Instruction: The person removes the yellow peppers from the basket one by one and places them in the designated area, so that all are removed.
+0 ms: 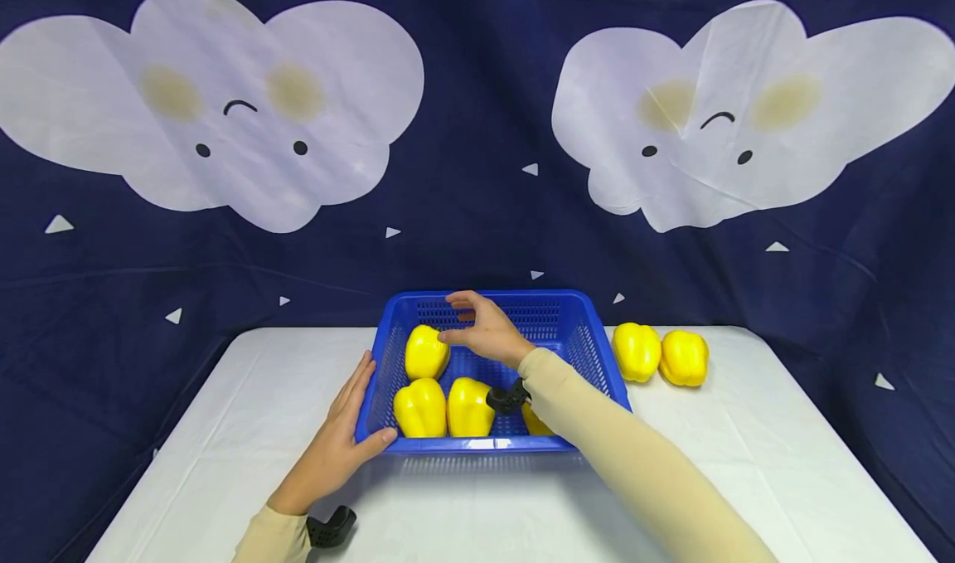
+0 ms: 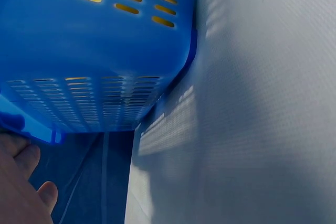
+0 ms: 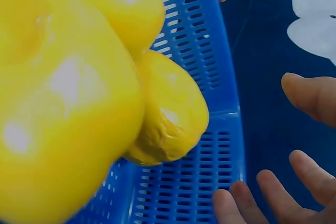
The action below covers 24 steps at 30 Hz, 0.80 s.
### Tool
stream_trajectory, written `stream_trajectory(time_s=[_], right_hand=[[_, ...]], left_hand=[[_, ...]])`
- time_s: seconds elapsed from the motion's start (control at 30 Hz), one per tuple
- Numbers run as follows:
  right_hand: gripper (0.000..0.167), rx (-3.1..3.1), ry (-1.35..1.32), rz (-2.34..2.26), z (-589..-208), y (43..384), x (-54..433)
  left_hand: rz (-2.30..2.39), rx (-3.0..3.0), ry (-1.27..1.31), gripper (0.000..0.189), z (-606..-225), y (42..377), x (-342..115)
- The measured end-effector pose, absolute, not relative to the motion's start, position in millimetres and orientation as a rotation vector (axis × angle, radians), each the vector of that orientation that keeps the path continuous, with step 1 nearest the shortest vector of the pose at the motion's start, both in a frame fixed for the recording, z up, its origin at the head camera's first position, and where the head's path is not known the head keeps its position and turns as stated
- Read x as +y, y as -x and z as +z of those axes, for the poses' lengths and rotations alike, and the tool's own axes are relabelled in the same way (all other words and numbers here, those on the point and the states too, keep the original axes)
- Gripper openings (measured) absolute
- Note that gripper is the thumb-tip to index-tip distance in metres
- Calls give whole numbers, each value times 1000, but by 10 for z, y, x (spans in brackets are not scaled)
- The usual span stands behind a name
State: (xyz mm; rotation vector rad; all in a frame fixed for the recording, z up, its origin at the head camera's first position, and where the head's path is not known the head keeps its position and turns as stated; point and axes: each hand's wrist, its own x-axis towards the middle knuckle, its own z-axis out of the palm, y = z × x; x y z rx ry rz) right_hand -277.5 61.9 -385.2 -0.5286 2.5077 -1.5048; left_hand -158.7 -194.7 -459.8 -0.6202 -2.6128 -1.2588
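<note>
A blue plastic basket [image 1: 492, 444] holds several yellow bell peppers. One pepper [image 1: 427, 353] lies at its back left, with another pepper [image 1: 420, 409] in front of it. Beside that one is a third pepper [image 1: 470, 408], and the right sleeve partly hides one more [image 1: 537, 422]. My right hand [image 1: 488, 328] is over the basket, fingers apart and holding nothing, its thumb overlapping the back-left pepper in the head view. My left hand [image 1: 339, 430] rests against the basket's left side, fingers extended along the wall and thumb at the front corner.
To the right of the basket, two yellow bell peppers [image 1: 660, 356] lie side by side on the white-covered table [image 1: 746, 463]. Behind the table hangs a dark blue cloth [image 1: 477, 173] printed with clouds.
</note>
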Motion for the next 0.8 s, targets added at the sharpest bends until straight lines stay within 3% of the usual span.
stream_trajectory(time_s=[0.8], right_hand=[[75, 2572, 418, -1219, -3905, 2904, 259]], left_hand=[[-1281, -2615, 620, 91, -4587, 1587, -1944]])
